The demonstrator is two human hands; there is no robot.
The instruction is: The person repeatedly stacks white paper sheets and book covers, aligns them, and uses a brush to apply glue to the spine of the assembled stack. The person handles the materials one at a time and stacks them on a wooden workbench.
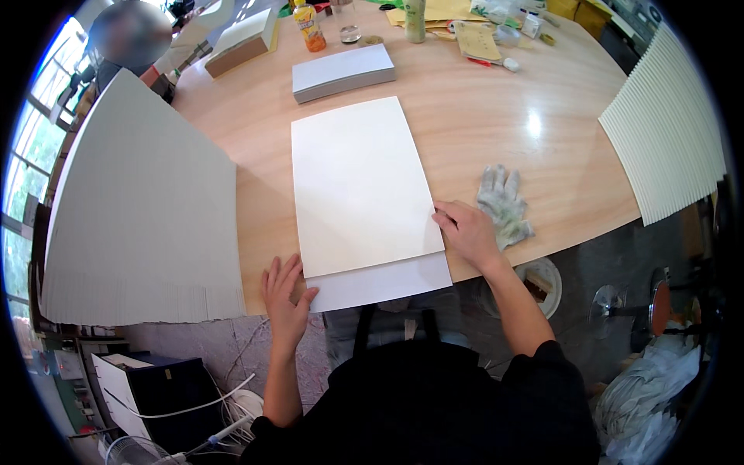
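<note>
In front of me a large cream board (360, 186) lies on top of a white sheet (380, 285), whose near strip sticks out toward me past the board's lower edge. My left hand (285, 304) rests at the near left corner with fingers apart, its thumb touching the white sheet's edge. At the board's right edge, my right hand (470, 234) has thumb and forefinger closed on the rim; its other fingers are curled and partly hidden. A grey-white work glove (504, 203) lies just right of that hand.
A tall stack of white sheets (147, 217) stands left, a ribbed cream stack (670, 124) right. Beyond the board sits a low grey-white stack (343, 74). Bottles, including an orange one (310, 27), stand at the back. A person (128, 46) is at the far left. A bucket (542, 285) sits below the table.
</note>
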